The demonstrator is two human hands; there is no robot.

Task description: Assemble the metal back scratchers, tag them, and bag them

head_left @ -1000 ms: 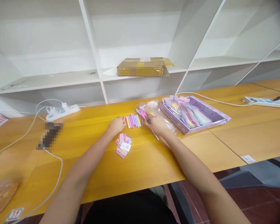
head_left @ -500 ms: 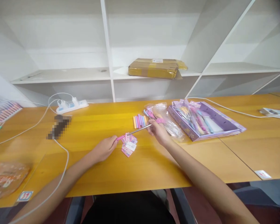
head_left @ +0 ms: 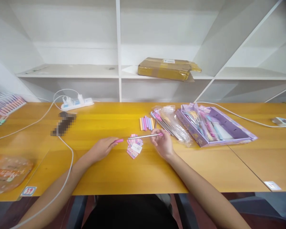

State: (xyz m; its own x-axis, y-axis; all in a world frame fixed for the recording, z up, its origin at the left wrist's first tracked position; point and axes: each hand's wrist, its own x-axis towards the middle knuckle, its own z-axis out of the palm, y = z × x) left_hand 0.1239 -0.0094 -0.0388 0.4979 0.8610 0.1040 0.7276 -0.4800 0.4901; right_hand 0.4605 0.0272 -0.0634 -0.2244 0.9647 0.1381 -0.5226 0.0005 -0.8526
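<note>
White panelled shelving (head_left: 162, 31) stands behind a yellow-brown wooden table (head_left: 105, 178). On the table, the shallow purple cardboard tray (head_left: 228, 122) holds several packets of coloured items and serves as reference. Brown taped cardboard carton (head_left: 166, 68): on a shelf, behind the tray and to its left. Translucent orange plastic packet (head_left: 9, 171): far left of the tray. Clear plastic sleeve (head_left: 183, 136): just beside the tray's left wall, with thin metal rods lying on or in it (cannot tell which). White power strip (head_left: 77, 104): well left of the tray. Right hand (head_left: 163, 144), left of and nearer than the tray, grasps a pink-ended silver metal rod (head_left: 143, 137), whose tip points left. Left hand (head_left: 104, 147), farther left of the tray, grips a pink cylindrical tube (head_left: 119, 140); rod tip and tube are apart. Fanned pink printed paper cards (head_left: 132, 153) lie left of the tray, beneath the rod. Pastel cylindrical tubes (head_left: 146, 123), left of the tray, form a row.
</note>
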